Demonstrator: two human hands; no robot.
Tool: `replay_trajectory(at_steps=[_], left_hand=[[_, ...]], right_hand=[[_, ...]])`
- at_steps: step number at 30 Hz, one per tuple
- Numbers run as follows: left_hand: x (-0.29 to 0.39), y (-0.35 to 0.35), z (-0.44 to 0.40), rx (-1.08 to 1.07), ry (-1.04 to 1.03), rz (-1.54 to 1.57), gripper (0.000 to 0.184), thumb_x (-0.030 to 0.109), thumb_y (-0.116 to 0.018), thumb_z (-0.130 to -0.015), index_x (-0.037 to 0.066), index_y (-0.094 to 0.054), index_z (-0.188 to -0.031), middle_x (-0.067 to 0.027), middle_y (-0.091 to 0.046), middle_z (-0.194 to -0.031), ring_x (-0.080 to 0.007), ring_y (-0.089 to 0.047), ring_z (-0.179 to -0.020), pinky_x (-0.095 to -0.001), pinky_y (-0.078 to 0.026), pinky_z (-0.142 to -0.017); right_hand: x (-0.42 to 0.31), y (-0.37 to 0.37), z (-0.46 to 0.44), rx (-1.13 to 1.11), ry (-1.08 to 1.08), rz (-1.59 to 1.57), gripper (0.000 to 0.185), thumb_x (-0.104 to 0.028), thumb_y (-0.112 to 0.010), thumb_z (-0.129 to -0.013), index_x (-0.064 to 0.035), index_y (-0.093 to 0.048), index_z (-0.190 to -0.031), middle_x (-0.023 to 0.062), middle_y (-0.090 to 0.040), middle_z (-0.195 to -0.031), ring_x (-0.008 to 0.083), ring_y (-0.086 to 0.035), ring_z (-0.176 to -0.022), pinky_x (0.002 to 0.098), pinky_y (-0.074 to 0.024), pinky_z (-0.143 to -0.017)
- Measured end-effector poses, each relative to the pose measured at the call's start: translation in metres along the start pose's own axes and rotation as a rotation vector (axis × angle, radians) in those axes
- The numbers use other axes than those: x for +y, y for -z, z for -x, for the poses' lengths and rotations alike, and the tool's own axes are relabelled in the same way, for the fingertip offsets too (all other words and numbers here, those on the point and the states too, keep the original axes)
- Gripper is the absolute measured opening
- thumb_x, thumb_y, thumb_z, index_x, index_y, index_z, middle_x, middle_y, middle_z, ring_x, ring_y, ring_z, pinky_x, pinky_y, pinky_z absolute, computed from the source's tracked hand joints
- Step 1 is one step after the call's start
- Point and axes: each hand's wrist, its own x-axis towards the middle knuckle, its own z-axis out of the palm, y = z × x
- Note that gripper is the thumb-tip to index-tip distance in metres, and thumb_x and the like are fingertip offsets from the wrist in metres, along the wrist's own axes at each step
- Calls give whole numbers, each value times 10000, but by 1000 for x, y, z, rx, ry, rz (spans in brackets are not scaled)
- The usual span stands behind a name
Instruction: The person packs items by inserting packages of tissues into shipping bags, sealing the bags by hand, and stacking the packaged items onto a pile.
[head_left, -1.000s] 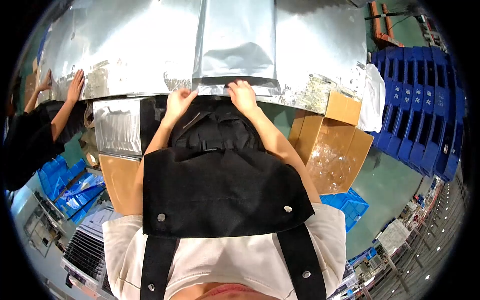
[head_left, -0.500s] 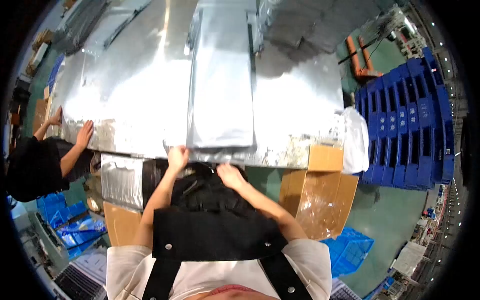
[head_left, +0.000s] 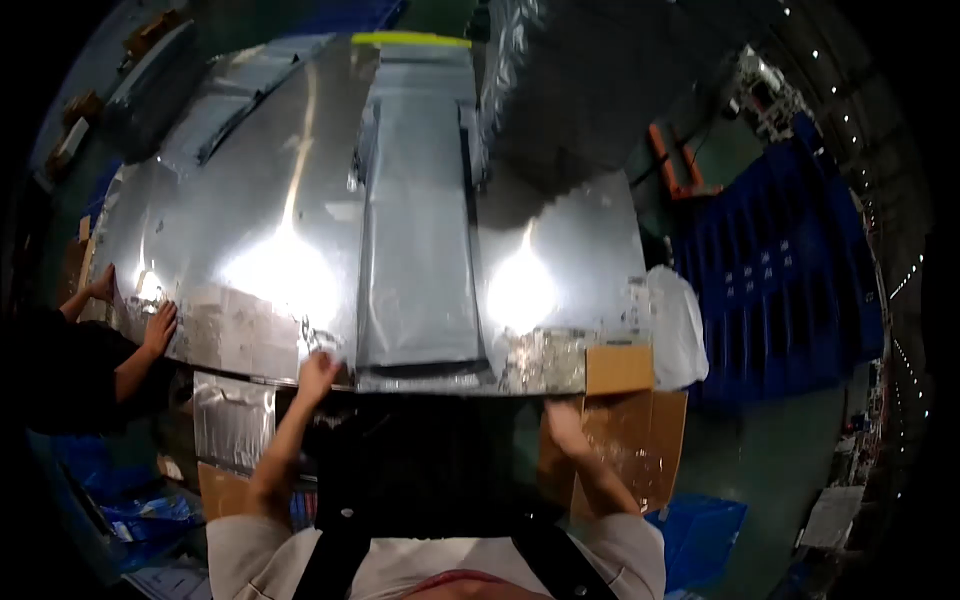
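Observation:
A long grey plastic bag (head_left: 420, 240) lies flat on the metal table (head_left: 250, 200), its dark-lined near end close to the front edge. My left hand (head_left: 318, 376) is at the table edge left of the bag and apart from it, its fingers bunched; what they hold, if anything, is too small to make out. My right hand (head_left: 566, 428) hangs just below the table edge, near the open cardboard box (head_left: 632, 450). Its fingers are blurred and partly hidden at the edge.
A co-worker's hands (head_left: 158, 326) rest on the table at the far left. Blue pallets (head_left: 785, 270) stand at the right, beside a white plastic bag (head_left: 678, 325). Blue crates (head_left: 705, 535) sit on the floor. More grey bags (head_left: 225, 100) lie at the back left.
Both hands have left the near end of the bag; my left moved left, my right moved right and down towards the box. The view has tilted up and become darker.

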Motion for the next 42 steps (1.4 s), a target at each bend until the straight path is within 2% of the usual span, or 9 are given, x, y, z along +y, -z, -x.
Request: replay_trajectory(at_steps=[1, 5, 10, 13, 18, 27, 32, 39, 42], left_hand=[[40, 14, -4, 80, -105, -215, 463, 119, -611, -703, 17, -469, -1132, -157, -547, -870, -287, -544, -820, -350, -446, -720], [123, 39, -42, -330, -673, -1090, 790, -36, -537, -636, 119, -210, -1339, -146, -274, -1354, -295, -265, -1250, -392, -235, -1032], [101, 20, -37, -426, -1162, -1204, 407, 135, -502, -756, 101, -463, -1160, -73, -254, -1375, -216, -202, -1287, -405, -162, -1063], [82, 18, -31, -431, -1039, -869, 127, 108, -503, -723, 58, -540, -834, -107, -491, -1144, -251, -346, -1191, -404, -234, -1038], [111, 53, -70, -462, -644, -430, 183, -30, -531, -613, 27, -525, -787, -123, -564, -758, -330, -541, -739, -413, -420, -861], [123, 10, -197, -444, -153, -356, 191, 54, -532, -646, -18, -584, -815, -221, -589, -788, -362, -571, -759, -383, -450, -665], [78, -48, -205, 103, 179, 231, 262, 139, -402, -818, -20, -552, -963, -182, -609, -900, -239, -586, -832, -334, -431, -750], [120, -27, -193, 557, 347, 506, 258, 115, -455, -848, -20, -479, -1066, -98, -566, -847, -145, -523, -752, -260, -442, -566], [104, -12, -145, 679, 274, 586, 416, 127, -480, -838, -64, -374, -1192, -193, -466, -1156, -250, -463, -1072, -346, -388, -882]], right_hand=[[-39, 21, -55, -276, -216, 20, 157, -102, -451, -759, -30, -541, -866, 206, -550, -828, 360, -537, -704, 443, -439, -639], [-96, 59, -167, 157, 286, 76, 649, 68, -438, -685, -136, -329, -1292, 155, -333, -1309, 328, -411, -1115, 395, -391, -884], [-92, 35, -176, 53, 823, 237, 420, -75, -511, -731, -145, -468, -1143, 77, -416, -1259, 243, -333, -1215, 504, -227, -1005], [-76, 23, -169, 100, 742, 109, 47, -37, -520, -686, -73, -528, -715, 42, -596, -852, 255, -381, -1181, 569, -189, -995], [-72, 70, -218, -46, 408, -152, 109, -35, -560, -617, -68, -565, -722, 59, -597, -701, 294, -390, -1165, 608, -108, -989], [-94, 33, -361, -682, -86, -158, 198, -46, -554, -601, -72, -616, -788, 119, -613, -773, 298, -574, -856, 589, -249, -912], [-105, -30, -353, 122, -546, -681, 112, -85, -522, -701, -37, -580, -784, 155, -606, -747, 302, -581, -741, 384, -435, -712], [-105, -14, -348, 381, -704, -1087, 189, -126, -446, -846, 21, -545, -911, 170, -597, -851, 269, -581, -780, 341, -446, -701], [-126, 19, -302, 544, -689, -1202, 323, -145, -394, -896, 67, -399, -1140, 213, -472, -1155, 275, -469, -1062, 353, -399, -865]])
